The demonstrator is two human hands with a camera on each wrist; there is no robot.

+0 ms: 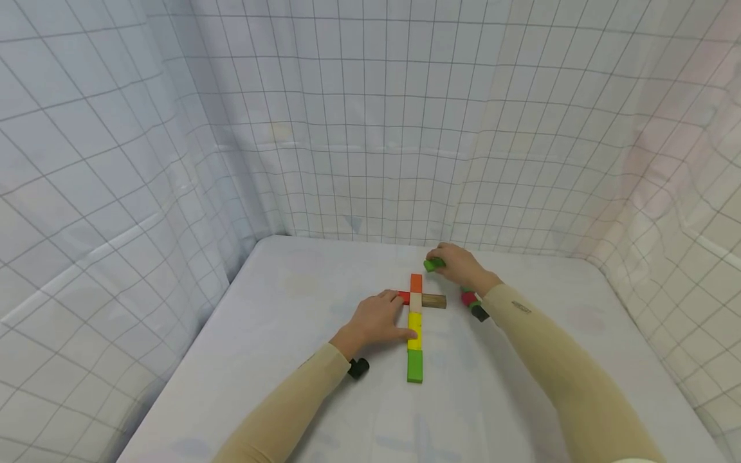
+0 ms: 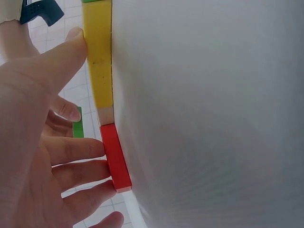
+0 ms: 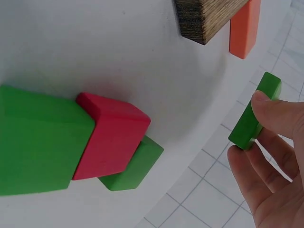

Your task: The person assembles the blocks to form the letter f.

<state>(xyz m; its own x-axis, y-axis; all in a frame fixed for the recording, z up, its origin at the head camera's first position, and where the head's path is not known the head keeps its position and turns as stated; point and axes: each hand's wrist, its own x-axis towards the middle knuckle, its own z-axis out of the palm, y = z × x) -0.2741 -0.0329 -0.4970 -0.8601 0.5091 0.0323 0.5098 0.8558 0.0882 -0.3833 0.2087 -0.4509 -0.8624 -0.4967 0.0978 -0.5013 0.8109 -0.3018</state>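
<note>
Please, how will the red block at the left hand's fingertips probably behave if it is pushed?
The red block is probably stiff: its edges look straight. Its flat faces suggest that it would slide rather than roll. Because its end seems to meet the pale block, pushing it that way might shift both.

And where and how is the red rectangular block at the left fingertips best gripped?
Pinch the red block across its long sides near the free left end, probably from above and the left: it lies flat, its right end against the pale beige block.
</note>
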